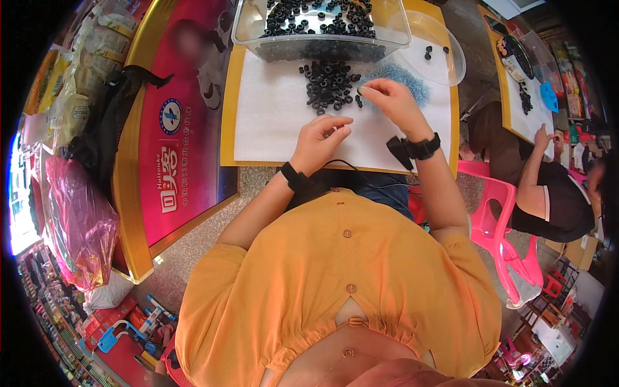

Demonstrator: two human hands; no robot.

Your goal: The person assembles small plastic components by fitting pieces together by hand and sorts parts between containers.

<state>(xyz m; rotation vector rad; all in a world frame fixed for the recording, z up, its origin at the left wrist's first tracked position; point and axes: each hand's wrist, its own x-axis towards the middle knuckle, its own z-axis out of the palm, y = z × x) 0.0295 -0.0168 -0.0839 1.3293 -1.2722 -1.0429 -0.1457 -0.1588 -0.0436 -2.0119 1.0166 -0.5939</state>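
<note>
A heap of small black ring-like parts (327, 84) lies on the white mat (271, 129) in front of me. Beside it, to the right, spreads a pile of tiny pale-blue pieces (412, 87). My right hand (398, 106) is over the near side of the blue pile, thumb and fingers pinched together. Whatever lies between those fingertips is too small to name. Nearer to me, my left hand (317, 142) hovers just below the black heap. Its thumb and forefinger are stretched out and slightly apart, with nothing visible between them.
A clear plastic bin (322, 50) of black parts stands at the table's far side. Right of it lies a clear lid (445, 61) with several black parts on it. A pink-topped table (187, 129) borders the left. Another person (548, 193) sits at the right near a pink chair (493, 213).
</note>
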